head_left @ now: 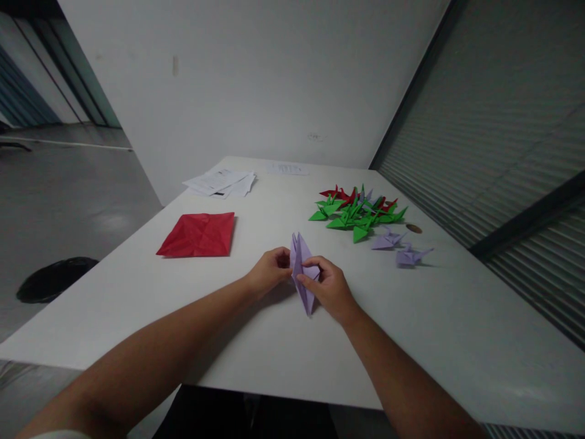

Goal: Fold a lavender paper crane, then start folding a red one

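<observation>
Lilac paper fold (301,268): a long pointed shape near the middle of the table (256,353), lower tip down, upper tip raised towards me.
Left grip (270,273): my fingertips pinch its left edge, I judge to steady it.
Right grip (331,289): closed on the right flap, thumb on top, seemingly pressing a crease.
Red sheet (198,235): flat, well apart on my left.
Finished cranes (359,210): heaped far right, with lilac cranes (411,255) beside them.

Matt lilac paper fold (302,271), creased red paper sheet (198,235), smooth white table (256,341).
</observation>
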Tool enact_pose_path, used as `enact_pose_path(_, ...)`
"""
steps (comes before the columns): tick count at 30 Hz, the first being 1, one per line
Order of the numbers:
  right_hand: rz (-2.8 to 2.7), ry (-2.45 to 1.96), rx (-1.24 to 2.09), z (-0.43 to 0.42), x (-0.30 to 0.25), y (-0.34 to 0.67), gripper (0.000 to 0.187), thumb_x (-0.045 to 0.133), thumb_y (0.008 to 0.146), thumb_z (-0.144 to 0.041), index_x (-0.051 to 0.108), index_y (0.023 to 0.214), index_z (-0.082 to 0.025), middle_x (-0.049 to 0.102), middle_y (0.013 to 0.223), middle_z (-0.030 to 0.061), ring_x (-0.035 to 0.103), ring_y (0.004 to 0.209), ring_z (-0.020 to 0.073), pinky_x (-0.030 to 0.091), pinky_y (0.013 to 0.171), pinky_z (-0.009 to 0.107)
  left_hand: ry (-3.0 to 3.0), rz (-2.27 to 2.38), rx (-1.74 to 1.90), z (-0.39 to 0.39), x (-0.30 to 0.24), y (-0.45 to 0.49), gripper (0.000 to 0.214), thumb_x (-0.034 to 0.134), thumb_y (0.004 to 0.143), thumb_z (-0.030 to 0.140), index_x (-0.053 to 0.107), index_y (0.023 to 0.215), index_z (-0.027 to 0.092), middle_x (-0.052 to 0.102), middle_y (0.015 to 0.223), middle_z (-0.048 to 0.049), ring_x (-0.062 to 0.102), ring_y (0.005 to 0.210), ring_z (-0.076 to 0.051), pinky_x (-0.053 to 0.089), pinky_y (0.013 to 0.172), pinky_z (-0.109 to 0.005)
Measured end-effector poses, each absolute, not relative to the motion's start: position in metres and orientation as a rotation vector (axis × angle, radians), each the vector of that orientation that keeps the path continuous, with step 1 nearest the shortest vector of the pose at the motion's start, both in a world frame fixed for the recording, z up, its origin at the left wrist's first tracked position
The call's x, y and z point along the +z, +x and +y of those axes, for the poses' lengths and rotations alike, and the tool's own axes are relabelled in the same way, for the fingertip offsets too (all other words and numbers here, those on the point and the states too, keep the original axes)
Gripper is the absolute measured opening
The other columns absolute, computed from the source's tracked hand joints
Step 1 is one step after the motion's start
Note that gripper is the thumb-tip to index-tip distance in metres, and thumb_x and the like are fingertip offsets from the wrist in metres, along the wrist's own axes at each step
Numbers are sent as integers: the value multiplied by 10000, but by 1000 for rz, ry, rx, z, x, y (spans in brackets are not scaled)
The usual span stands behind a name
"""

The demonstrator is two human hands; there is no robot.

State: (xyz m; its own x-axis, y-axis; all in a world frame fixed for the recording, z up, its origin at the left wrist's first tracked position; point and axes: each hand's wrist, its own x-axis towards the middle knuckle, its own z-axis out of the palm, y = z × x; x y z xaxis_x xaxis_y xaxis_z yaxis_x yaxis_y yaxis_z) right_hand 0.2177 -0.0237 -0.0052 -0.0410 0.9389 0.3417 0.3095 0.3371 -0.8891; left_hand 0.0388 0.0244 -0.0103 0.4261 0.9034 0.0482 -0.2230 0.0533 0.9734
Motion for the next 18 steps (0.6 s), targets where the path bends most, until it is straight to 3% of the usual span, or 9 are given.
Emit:
enact_pose_path(8,-1556,-1198,706,-24,-6,221,270,780,747,-299,651,965,-205,675,888,32,608,754,197,475,685,309,1249,792,1013,23,-14,41,298,775,626,107,557,821,165,556,732,52,524,623,-74,422,600,-210)
enact_pose_path(18,-1551,-1178,718,-22,-13,222,261,763,763,-270,644,988,-213,671,898,34,624,778,206,497,705,321,1268,817,1037,23,-11,42,328,833,589,156,571,786,159,613,717,20,561,630,-99,441,606,-233)
